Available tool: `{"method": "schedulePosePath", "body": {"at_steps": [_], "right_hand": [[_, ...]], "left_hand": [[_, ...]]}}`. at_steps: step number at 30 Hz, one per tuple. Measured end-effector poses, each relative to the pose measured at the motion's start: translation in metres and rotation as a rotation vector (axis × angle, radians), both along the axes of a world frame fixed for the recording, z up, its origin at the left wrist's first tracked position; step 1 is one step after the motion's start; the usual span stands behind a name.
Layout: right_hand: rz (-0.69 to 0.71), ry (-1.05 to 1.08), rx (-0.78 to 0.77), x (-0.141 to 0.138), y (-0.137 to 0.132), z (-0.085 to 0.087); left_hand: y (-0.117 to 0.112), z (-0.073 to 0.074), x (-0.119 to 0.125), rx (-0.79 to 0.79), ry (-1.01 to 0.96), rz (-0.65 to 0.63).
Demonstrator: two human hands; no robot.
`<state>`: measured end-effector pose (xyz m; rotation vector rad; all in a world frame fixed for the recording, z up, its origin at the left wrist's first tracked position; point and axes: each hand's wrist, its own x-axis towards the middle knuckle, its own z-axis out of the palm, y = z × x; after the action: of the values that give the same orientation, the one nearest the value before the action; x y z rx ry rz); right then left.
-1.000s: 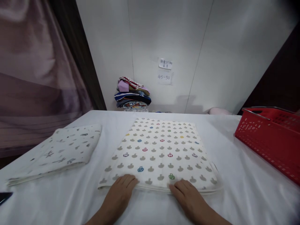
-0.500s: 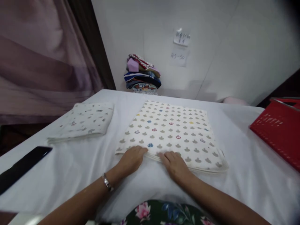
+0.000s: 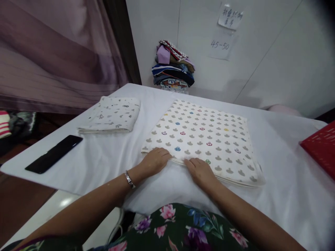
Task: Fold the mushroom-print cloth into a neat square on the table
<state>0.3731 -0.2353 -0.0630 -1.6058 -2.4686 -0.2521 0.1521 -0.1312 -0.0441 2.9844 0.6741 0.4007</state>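
Observation:
A folded white cloth point(image 3: 199, 136) printed with grey mushroom shapes and a few coloured ones lies flat on the white-covered table point(image 3: 110, 153). My left hand point(image 3: 156, 161) has its fingers closed at the cloth's near edge, left of the middle; a silver band circles that wrist. Just to the right, my right hand point(image 3: 201, 172) closes on the same edge, a short gap apart from the left. Both thumbs are mostly hidden. Several layers show along the near edge. Farther left lies a smaller folded white cloth point(image 3: 112, 115) with small dark prints, touched by neither hand.
A black phone-like slab point(image 3: 54, 154) lies near the table's left side. At the right edge stands a red perforated basket point(image 3: 320, 148). Beyond the far edge, a pile of folded fabrics point(image 3: 172, 68) rises against the wall, near two paper notes point(image 3: 221, 45). A mauve curtain point(image 3: 60, 52) hangs at left.
The camera view has shifted, so the table's contents sit higher and more to the right. Both hands stay at the cloth's near edge, and the cloth looks unchanged.

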Motion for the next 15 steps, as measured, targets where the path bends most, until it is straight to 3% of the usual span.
{"method": "schedulePosePath", "body": {"at_steps": [7, 15], "right_hand": [[-0.006, 0.019, -0.007, -0.003, 0.001, 0.003], [-0.035, 0.004, 0.016, -0.010, 0.001, 0.000]], "left_hand": [[0.002, -0.007, -0.004, 0.035, -0.013, 0.017], [0.017, -0.021, -0.026, 0.252, -0.106, 0.058]]}}
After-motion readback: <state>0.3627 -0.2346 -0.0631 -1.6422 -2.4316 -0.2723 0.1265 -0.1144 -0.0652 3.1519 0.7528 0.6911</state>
